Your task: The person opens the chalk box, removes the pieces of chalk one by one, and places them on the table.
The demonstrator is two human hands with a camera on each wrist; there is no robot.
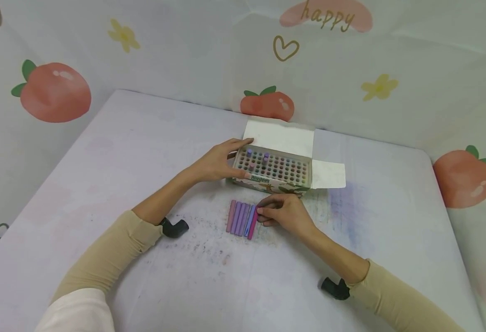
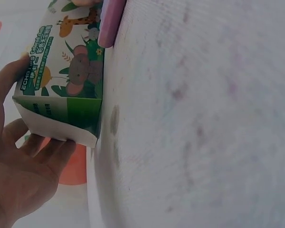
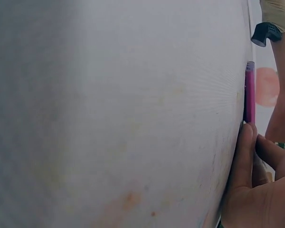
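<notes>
An open box of chalk (image 1: 267, 185) with animal pictures on its front stands toward the back of the table. My left hand (image 1: 215, 162) holds its left end, thumb along the front and fingers round the side, by a loose flap in the left wrist view. In front of the box lies a row of chalk sticks (image 1: 237, 219), pink, purple and blue. At the row's right end, my right hand (image 1: 288, 214) pinches the upper end of a magenta chalk stick (image 1: 253, 226). A few purple and pink sticks (image 1: 265, 160) poke up from the box's holed insert.
The box's white lid (image 1: 280, 136) is folded back, and a side flap (image 1: 329, 175) sticks out to the right. Chalk smudges (image 1: 350, 212) mark the white tabletop. A patterned cloth (image 1: 184, 50) hangs behind the table. Black wrist mounts (image 1: 175, 228) sit under both forearms.
</notes>
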